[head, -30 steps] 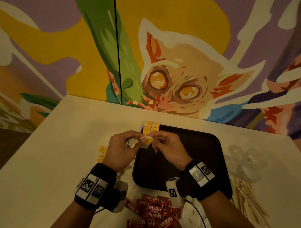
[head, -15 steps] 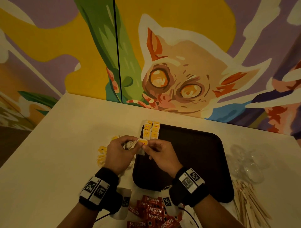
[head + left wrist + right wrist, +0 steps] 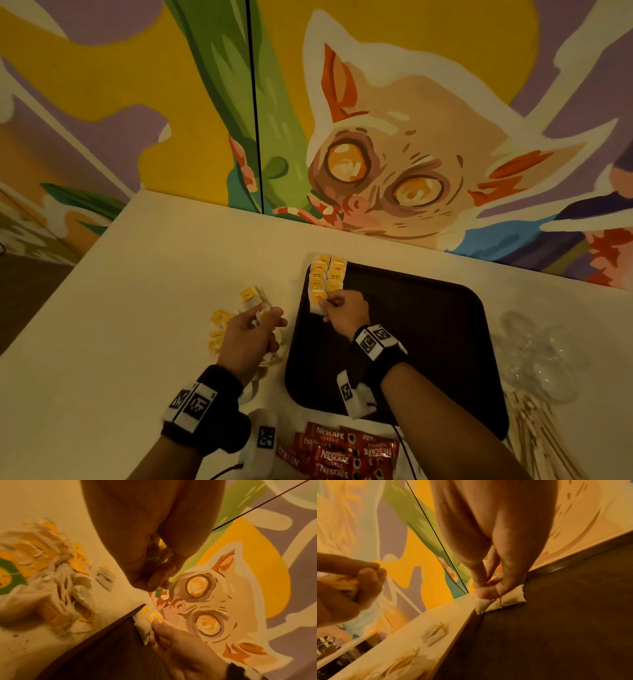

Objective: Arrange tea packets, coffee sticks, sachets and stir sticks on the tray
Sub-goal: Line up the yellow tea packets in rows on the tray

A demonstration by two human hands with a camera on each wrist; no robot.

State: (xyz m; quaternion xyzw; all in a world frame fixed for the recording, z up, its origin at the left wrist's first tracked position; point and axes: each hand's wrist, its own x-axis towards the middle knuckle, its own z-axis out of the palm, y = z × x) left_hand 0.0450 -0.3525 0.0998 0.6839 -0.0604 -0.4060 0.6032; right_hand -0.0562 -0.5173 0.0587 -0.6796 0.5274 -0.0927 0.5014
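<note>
Yellow-tagged tea bags lie in two short rows at the far left corner of the dark tray. My right hand pinches one tea bag by its tag, just below those rows at the tray's left edge. In the right wrist view that tea bag lies on the tray. My left hand hovers over the table left of the tray, fingers curled round a small bundle of tea bags. Loose tea bags lie beside it.
Red Nescafe coffee sticks are heaped at the near edge between my arms. Wooden stir sticks lie at the near right, with a crumpled clear plastic bag beyond them. A painted wall borders the table's far side.
My hands have parted. The right hand carried one tea bag forward to the tray's left edge under the rows. The left hand drew back left over the loose pile with its bundle.
</note>
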